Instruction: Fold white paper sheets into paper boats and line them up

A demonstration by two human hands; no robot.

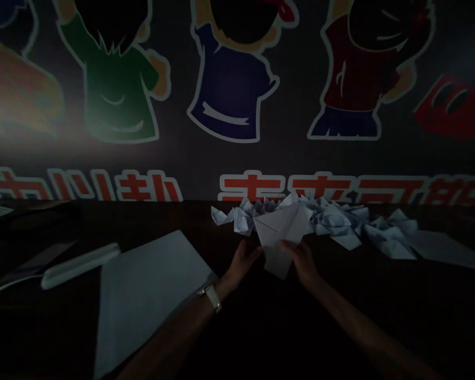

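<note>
**Folded white paper (279, 229) at the hands, over a dark table**

The room is dim. Beyond the hands stands a dark wall (178, 158) painted with cartoon figures (231, 95) seen from behind, in green, blue and dark red tops; red lettering (253, 183) outlined in white runs below them. The table (261, 332) spreads beneath the hands, nearly black. Beside the left forearm lies a stack of white paper (150, 295), and farther left, a long white object (81, 265) (too dark to name more closely). Just beyond the hands, spreading rightward, is a heap of folded paper pieces (334, 216), with a flat sheet (449, 249) well to the right.

The right hand (304, 262) is nearly closed, pinching the folded paper, a digit across its near face. The left hand (243, 258) is half curled, thumb at the paper's left edge; whether it grips, I cannot tell. The paper, between both hands, is wide above and narrow below. A pale-banded wristwatch (212, 297) circles the left wrist.
</note>
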